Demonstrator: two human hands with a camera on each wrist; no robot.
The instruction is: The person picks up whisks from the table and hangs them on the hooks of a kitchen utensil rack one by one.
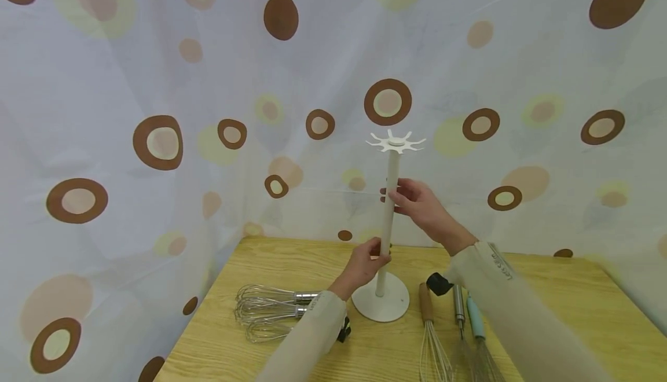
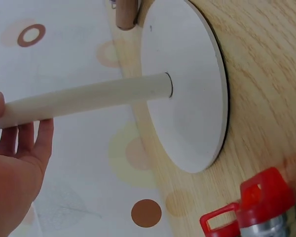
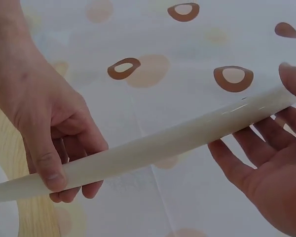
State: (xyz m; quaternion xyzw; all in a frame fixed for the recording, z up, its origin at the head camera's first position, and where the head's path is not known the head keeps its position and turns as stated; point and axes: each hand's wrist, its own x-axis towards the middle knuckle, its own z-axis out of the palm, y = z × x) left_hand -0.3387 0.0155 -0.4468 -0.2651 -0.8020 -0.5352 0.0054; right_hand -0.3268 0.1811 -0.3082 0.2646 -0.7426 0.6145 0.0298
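A white utensil stand point(image 1: 388, 226) stands on the table, with a round base point(image 1: 367, 308) and a ring of hooks point(image 1: 397, 141) radiating from its top. My left hand point(image 1: 359, 267) holds the lower part of the pole, thumb on one side and fingers on the other. Higher up, just beneath the hooks, my right hand point(image 1: 428, 211) grips the same pole. The right wrist view shows both hands around it, the left hand point(image 3: 54, 118) nearer the base and the right hand point(image 3: 274, 163) further along.
Several wire whisks point(image 1: 263, 308) lie left of the base, partly behind the left sleeve. To the right lie a wooden-handled whisk point(image 1: 426, 304), a metal-handled whisk point(image 1: 459, 305) and a teal-handled whisk point(image 1: 476, 319). Red handle ends point(image 2: 271, 192) show near the base. A spotted curtain point(image 1: 323, 52) hangs behind.
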